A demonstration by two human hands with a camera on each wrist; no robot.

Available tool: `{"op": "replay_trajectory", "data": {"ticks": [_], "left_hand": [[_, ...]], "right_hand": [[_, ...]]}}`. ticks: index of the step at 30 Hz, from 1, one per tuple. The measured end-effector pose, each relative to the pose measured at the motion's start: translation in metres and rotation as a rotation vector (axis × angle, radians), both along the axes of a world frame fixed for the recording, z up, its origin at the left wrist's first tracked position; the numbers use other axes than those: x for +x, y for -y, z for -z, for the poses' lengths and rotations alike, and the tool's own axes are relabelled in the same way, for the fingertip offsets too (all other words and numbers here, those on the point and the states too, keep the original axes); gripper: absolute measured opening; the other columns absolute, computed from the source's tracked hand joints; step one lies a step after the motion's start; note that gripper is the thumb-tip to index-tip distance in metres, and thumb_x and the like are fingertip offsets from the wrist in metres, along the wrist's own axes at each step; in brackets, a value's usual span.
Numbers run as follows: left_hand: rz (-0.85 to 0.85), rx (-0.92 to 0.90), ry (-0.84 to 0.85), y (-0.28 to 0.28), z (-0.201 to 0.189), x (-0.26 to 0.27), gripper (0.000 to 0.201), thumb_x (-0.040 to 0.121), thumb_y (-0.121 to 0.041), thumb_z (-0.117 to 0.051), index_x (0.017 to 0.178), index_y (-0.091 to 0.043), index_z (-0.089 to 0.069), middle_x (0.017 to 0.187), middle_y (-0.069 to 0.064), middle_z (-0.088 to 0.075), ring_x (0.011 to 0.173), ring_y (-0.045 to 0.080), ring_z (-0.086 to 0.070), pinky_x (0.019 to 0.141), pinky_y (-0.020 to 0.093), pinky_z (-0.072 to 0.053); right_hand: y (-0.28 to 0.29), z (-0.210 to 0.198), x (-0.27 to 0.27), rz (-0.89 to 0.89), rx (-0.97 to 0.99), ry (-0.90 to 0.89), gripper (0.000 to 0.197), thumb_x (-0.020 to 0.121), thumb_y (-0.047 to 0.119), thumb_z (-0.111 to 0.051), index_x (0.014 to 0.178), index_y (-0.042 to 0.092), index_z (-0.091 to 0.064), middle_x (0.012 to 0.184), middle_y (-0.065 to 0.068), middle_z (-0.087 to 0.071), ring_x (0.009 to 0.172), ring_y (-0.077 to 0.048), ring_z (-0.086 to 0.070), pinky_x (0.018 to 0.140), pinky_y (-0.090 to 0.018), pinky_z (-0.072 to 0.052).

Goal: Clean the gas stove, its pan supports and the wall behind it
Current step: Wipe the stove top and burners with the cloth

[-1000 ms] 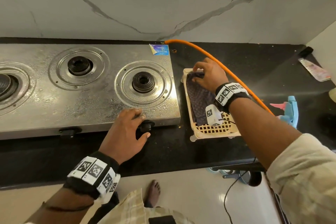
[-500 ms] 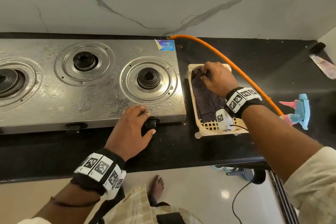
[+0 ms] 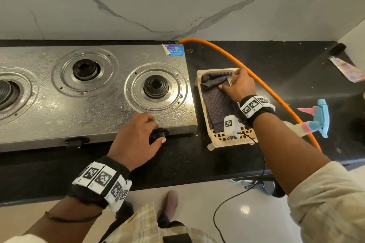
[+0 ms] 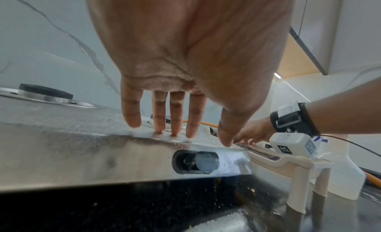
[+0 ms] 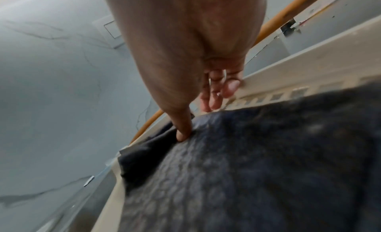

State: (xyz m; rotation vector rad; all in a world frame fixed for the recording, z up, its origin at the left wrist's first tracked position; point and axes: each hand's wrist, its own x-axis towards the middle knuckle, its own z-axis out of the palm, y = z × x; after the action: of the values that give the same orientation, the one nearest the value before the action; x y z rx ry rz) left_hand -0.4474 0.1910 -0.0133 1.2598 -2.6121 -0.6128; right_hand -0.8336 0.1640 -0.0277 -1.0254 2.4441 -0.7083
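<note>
The steel gas stove (image 3: 88,112) lies on the black counter with bare burners (image 3: 156,86) and a wet, speckled top. Behind it rises the veined marble wall (image 3: 177,2). My left hand (image 3: 138,136) rests on the stove's front edge above a black knob (image 3: 160,134). In the left wrist view its straight fingertips (image 4: 174,132) touch the steel top over the knob (image 4: 198,160). My right hand (image 3: 237,85) is in the cream basket (image 3: 219,138), its thumb (image 5: 182,136) pressing on a dark blue cloth (image 3: 215,100), its fingers against the basket wall (image 5: 288,72).
An orange gas hose (image 3: 276,92) curves from the stove's back corner past the basket to the counter's front. A blue and pink spray bottle (image 3: 318,118) lies right of it. A small packet (image 3: 347,69) sits far right. The counter edge (image 3: 197,171) runs just below my wrists.
My right hand slid from the basket's far left corner to its far right side, and the cloth's far end now lies folded over. The left hand stayed on the stove edge.
</note>
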Motion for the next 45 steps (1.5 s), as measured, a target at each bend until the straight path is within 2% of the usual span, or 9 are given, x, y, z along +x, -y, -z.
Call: {"op": "replay_trajectory", "data": {"ticks": [3, 13, 17, 22, 29, 33, 36, 41, 45], "left_hand": [[0.012, -0.012, -0.022, 0.008, -0.006, -0.008, 0.041, 0.087, -0.048, -0.075, 0.117, -0.022, -0.072, 0.126, -0.006, -0.057, 0.118, 0.012, -0.053, 0.098, 0.041, -0.054], [0.048, 0.203, -0.22, 0.016, -0.021, -0.059, 0.069, 0.09, -0.041, -0.077, 0.151, -0.024, -0.047, 0.147, -0.005, -0.05, 0.132, 0.009, -0.047, 0.109, 0.034, -0.045], [-0.057, 0.427, -0.313, 0.015, -0.032, -0.082, 0.083, 0.088, -0.049, -0.078, 0.155, -0.029, -0.034, 0.141, -0.012, -0.05, 0.12, 0.005, -0.055, 0.094, 0.026, -0.051], [-0.163, 0.64, -0.362, 0.015, -0.041, -0.104, 0.092, 0.081, -0.064, -0.079, 0.154, -0.024, -0.04, 0.137, -0.011, -0.058, 0.121, 0.009, -0.061, 0.102, 0.035, -0.051], [-0.103, 1.283, -0.772, 0.002, -0.059, -0.087, 0.036, 0.088, -0.024, -0.07, 0.122, -0.01, -0.068, 0.118, 0.009, -0.075, 0.107, 0.024, -0.073, 0.089, 0.039, -0.059], [-0.188, 1.021, -0.782, -0.004, -0.064, -0.071, 0.029, 0.098, -0.011, -0.064, 0.127, -0.017, -0.067, 0.116, 0.002, -0.077, 0.107, 0.018, -0.074, 0.079, 0.033, -0.062], [-0.241, 0.943, -0.749, -0.006, -0.062, -0.056, 0.03, 0.102, -0.012, -0.061, 0.13, -0.02, -0.066, 0.12, 0.003, -0.075, 0.114, 0.019, -0.071, 0.091, 0.041, -0.062], [-0.367, 0.936, -0.618, -0.007, -0.059, -0.036, 0.022, 0.103, -0.02, -0.063, 0.124, -0.027, -0.065, 0.118, 0.001, -0.073, 0.114, 0.022, -0.07, 0.103, 0.047, -0.056], [-0.437, 1.031, -0.61, -0.005, -0.065, -0.02, 0.027, 0.106, -0.023, -0.059, 0.133, -0.021, -0.058, 0.128, 0.005, -0.069, 0.12, 0.026, -0.067, 0.097, 0.045, -0.058]], "right_hand": [[0.001, 0.004, -0.001, 0.015, -0.031, 0.098, 0.05, 0.084, 0.022, -0.087, 0.122, 0.02, -0.053, 0.101, -0.002, -0.07, 0.092, -0.017, -0.07, 0.095, -0.044, -0.06], [-0.026, -0.057, 0.012, -0.14, -0.029, 0.322, 0.036, 0.096, 0.023, -0.075, 0.127, 0.02, -0.057, 0.112, -0.014, -0.071, 0.102, -0.026, -0.071, 0.094, -0.046, -0.06], [-0.064, -0.097, 0.03, -0.271, -0.177, 0.403, 0.036, 0.096, 0.027, -0.075, 0.128, 0.03, -0.059, 0.113, -0.001, -0.07, 0.107, -0.014, -0.071, 0.095, -0.045, -0.061], [-0.089, -0.134, 0.067, -0.397, -0.306, 0.424, 0.041, 0.094, 0.023, -0.077, 0.13, 0.023, -0.057, 0.121, 0.004, -0.068, 0.114, -0.015, -0.069, 0.096, -0.045, -0.061], [-0.109, -0.13, 0.103, -0.232, -0.5, 0.762, 0.058, 0.088, 0.029, -0.083, 0.138, 0.023, -0.054, 0.123, -0.013, -0.069, 0.119, -0.031, -0.068, 0.102, -0.05, -0.057], [-0.12, -0.094, 0.118, -0.065, -0.281, 1.01, 0.072, 0.073, 0.029, -0.089, 0.136, 0.017, -0.055, 0.118, -0.009, -0.077, 0.111, -0.025, -0.075, 0.108, -0.057, -0.052], [-0.127, -0.074, 0.133, -0.034, -0.19, 1.153, 0.075, 0.07, 0.031, -0.09, 0.136, 0.015, -0.058, 0.121, -0.006, -0.076, 0.114, -0.025, -0.073, 0.108, -0.051, -0.052], [-0.117, -0.063, 0.151, -0.228, 0.109, 0.759, 0.073, 0.075, 0.065, -0.081, 0.131, 0.022, -0.064, 0.122, -0.005, -0.072, 0.108, -0.023, -0.071, 0.09, -0.039, -0.058], [-0.105, -0.073, 0.163, -0.231, 0.037, 0.789, 0.06, 0.08, 0.04, -0.088, 0.132, 0.024, -0.064, 0.123, -0.004, -0.069, 0.107, -0.023, -0.071, 0.091, -0.038, -0.059]]}}
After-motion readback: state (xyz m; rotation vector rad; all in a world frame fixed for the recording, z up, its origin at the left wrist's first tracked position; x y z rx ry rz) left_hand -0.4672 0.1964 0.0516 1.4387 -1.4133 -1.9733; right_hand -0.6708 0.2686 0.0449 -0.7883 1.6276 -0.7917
